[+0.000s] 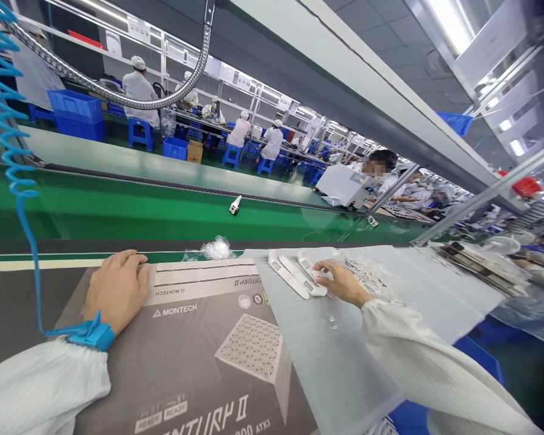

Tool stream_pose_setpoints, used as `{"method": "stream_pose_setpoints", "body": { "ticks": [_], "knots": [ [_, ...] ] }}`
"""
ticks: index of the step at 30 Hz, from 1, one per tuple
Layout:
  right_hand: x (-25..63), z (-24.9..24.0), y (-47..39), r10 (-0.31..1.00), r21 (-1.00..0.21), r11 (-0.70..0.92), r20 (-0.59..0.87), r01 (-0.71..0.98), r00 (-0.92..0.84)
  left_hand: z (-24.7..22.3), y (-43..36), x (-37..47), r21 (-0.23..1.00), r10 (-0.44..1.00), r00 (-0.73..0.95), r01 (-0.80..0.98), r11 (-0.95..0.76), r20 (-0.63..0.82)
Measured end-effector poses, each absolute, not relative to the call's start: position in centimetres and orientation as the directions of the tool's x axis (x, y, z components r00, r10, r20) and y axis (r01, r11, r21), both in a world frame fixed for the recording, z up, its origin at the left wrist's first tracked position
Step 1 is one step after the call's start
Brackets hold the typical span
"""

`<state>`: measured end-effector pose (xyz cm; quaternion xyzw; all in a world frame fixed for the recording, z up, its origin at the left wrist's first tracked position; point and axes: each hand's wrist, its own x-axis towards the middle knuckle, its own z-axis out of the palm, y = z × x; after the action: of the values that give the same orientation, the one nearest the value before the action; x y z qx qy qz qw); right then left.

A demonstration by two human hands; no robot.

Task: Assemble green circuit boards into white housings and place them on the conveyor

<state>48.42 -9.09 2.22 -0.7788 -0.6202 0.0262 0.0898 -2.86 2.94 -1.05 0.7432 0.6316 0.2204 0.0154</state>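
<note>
My left hand (116, 289) lies on a flat printed MONTECH cardboard sheet (181, 350), thumb apart from the curled fingers, holding nothing I can see. A blue wrist strap (93, 336) with a coiled cord is on that wrist. My right hand (342, 283) has thumb and fingertips closed on the end of a white plastic part (309, 272). Left of it lie similar long white plastic parts (292, 275), side by side on a pale foam sheet (326, 344). Just right of the hand is a clear bag of small white pieces (372, 275).
A green conveyor belt (163, 214) runs behind the bench, carrying a small white-and-black part (236, 206). Crumpled clear plastic (217, 248) sits at the cardboard's far edge. A coiled blue cord (16, 139) hangs at left. Co-workers sit beyond, near a white machine (342, 183).
</note>
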Motion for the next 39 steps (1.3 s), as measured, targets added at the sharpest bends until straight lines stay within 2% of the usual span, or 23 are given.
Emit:
{"method": "stream_pose_setpoints", "body": {
  "ticks": [5,10,14,20,27,33,35,39],
  "knots": [
    [48.4,1.9,-9.3,0.956,-0.176,-0.243,0.124,0.954,0.267,-0.9,2.9,-2.8,0.306,0.951,0.099,0.933,-0.191,0.292],
    [48.6,3.1,-9.4,0.961,-0.258,-0.235,0.080,0.937,0.263,-0.9,2.9,-2.9,0.298,0.949,0.105,0.934,-0.197,0.298],
    [49.0,4.5,-9.2,0.970,-0.269,-0.220,0.045,0.938,0.241,-1.1,3.0,-2.9,0.291,0.946,0.108,0.935,-0.201,0.307],
    [48.5,4.0,-8.5,0.982,-0.190,-0.188,-0.016,0.964,0.188,-0.9,3.0,-2.8,0.305,0.951,0.107,0.932,-0.198,0.290],
    [48.1,3.2,-9.3,0.972,-0.047,-0.226,0.050,0.973,0.229,-1.2,3.0,-2.9,0.315,0.946,0.101,0.927,-0.202,0.309],
    [46.1,5.2,-7.8,0.952,-0.005,-0.247,0.186,0.969,0.243,-1.7,3.2,-2.9,0.317,0.934,0.101,0.924,-0.216,0.342],
    [43.3,6.4,-6.4,0.945,-0.074,-0.220,0.230,0.973,0.231,-1.7,3.1,-2.9,0.317,0.933,0.100,0.923,-0.217,0.346],
    [33.4,7.6,-3.9,0.976,-0.409,0.051,0.212,0.911,0.041,-1.6,3.1,-2.8,0.323,0.930,0.087,0.923,-0.211,0.357]
  ]
}}
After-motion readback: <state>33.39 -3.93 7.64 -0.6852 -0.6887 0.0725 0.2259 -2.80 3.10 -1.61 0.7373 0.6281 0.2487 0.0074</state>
